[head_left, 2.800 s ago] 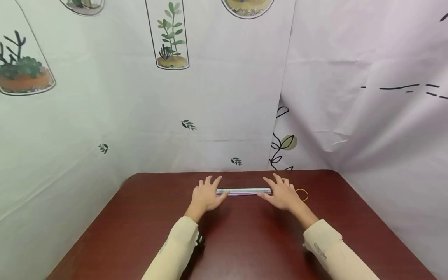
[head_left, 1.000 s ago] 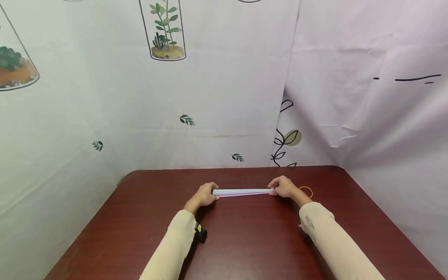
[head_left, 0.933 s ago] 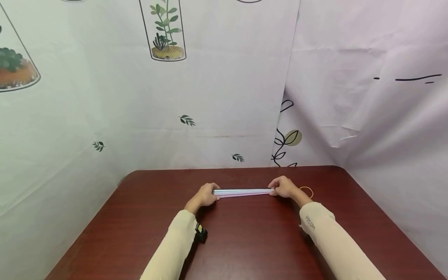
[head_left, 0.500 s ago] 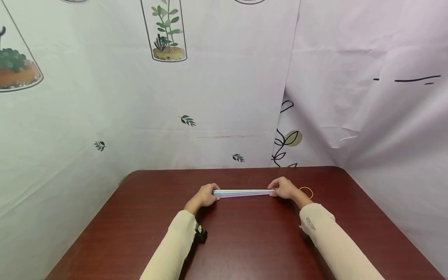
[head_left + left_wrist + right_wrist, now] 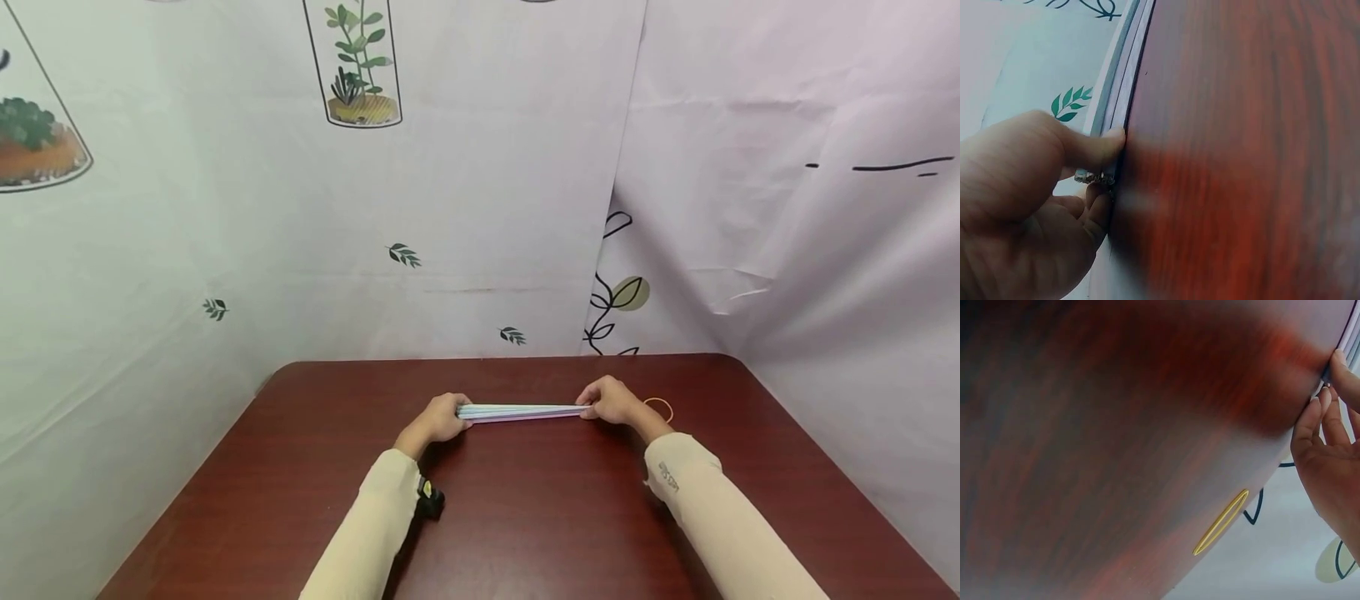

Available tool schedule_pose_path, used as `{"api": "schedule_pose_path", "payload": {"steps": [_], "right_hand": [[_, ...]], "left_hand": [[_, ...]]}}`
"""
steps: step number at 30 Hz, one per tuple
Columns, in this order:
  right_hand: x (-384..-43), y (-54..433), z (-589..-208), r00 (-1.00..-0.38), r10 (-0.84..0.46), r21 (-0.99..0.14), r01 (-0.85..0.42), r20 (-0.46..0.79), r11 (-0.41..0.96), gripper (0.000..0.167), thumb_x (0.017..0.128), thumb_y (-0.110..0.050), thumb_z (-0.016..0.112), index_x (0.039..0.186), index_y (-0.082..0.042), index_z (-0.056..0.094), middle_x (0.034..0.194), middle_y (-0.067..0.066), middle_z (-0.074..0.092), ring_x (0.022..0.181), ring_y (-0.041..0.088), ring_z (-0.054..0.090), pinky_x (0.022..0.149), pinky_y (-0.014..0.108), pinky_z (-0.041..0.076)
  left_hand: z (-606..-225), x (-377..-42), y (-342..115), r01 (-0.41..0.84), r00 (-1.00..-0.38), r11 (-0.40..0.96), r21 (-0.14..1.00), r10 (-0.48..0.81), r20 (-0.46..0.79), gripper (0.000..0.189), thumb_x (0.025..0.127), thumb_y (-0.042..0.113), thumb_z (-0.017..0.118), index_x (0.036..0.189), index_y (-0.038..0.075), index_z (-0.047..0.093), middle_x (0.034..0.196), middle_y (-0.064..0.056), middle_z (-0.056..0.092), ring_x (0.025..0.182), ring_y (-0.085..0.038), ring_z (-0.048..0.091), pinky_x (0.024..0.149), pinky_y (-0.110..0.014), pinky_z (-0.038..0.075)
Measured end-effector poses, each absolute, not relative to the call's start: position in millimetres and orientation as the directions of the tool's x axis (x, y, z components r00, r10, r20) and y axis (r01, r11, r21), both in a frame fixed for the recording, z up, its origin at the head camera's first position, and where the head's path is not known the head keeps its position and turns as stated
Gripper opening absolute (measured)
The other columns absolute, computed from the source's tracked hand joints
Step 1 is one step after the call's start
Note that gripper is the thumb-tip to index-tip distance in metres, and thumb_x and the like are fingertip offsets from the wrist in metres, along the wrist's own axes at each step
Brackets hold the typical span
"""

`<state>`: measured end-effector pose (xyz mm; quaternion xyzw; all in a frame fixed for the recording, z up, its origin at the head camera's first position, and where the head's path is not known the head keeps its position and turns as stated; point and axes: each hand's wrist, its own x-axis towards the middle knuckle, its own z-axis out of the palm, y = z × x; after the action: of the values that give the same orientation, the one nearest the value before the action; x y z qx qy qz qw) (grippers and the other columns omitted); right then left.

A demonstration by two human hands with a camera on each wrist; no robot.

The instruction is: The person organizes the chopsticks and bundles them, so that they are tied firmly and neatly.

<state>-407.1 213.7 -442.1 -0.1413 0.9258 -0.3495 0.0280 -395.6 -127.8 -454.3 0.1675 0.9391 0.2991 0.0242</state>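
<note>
Patterned white cloth [image 5: 480, 208] backs a dark red table [image 5: 525, 517]. Landmark: the bundle of pale sticks [image 5: 517, 412].

Head view: bundle runs crosswise between the hands, left hand [image 5: 441, 417] gripping one end, right hand [image 5: 611, 402] pinching the other. Fans wider at the left-hand end. Can't tell from here if it's on the table or just off it. Yellow loop [image 5: 671, 407] sits beyond the bundle's right-hand end, untouched.

Left wrist: thumb across the bundle's end, fingers curled opposite.

Right wrist: thumb and fingertips meet at the other end; loop apart from it.

My read: step in hand is squaring up the bundle. Next move calls for even pressure both ends, closing that fan.
</note>
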Motion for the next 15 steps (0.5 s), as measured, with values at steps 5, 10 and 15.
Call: {"api": "schedule_pose_path", "payload": {"steps": [5, 10, 15], "right_hand": [[-405.5, 215.0, -441.2, -0.953, -0.299, -0.658, -0.259, 0.053, 0.707, 0.008, 0.080, 0.000, 0.077, 0.088, -0.003, 0.076, 0.080, 0.002, 0.070, 0.076, 0.017, 0.056, 0.071, 0.031, 0.047], [-404.4, 214.2, -439.7, -0.950, -0.310, -0.657, -0.259, 0.040, 0.709, 0.007, 0.080, -0.003, 0.078, 0.087, -0.004, 0.077, 0.080, 0.001, 0.070, 0.076, 0.017, 0.055, 0.070, 0.031, 0.046], [-402.5, 214.4, -439.1, -0.943, -0.334, -0.665, -0.255, 0.009, 0.702, 0.009, 0.080, -0.008, 0.081, 0.088, -0.006, 0.078, 0.076, -0.002, 0.068, 0.072, 0.015, 0.054, 0.066, 0.029, 0.046]], "left_hand": [[-453.7, -395.3, -127.3, 0.296, -0.944, 0.764, 0.573, 0.327, 0.051, 0.028, 0.085, 0.016, 0.078, 0.108, 0.003, 0.068, 0.096, -0.006, 0.067, 0.086, -0.019, 0.059, 0.085, -0.042, 0.050], [-452.0, -394.9, -124.8, 0.288, -0.947, 0.770, 0.570, 0.318, 0.048, 0.022, 0.086, 0.013, 0.076, 0.102, 0.000, 0.068, 0.092, -0.006, 0.067, 0.082, -0.018, 0.058, 0.082, -0.041, 0.050], [-451.3, -394.9, -124.1, 0.282, -0.946, 0.785, 0.551, 0.322, 0.025, 0.020, 0.087, 0.015, 0.076, 0.097, 0.000, 0.067, 0.084, -0.004, 0.063, 0.076, -0.018, 0.054, 0.076, -0.037, 0.048]]}}
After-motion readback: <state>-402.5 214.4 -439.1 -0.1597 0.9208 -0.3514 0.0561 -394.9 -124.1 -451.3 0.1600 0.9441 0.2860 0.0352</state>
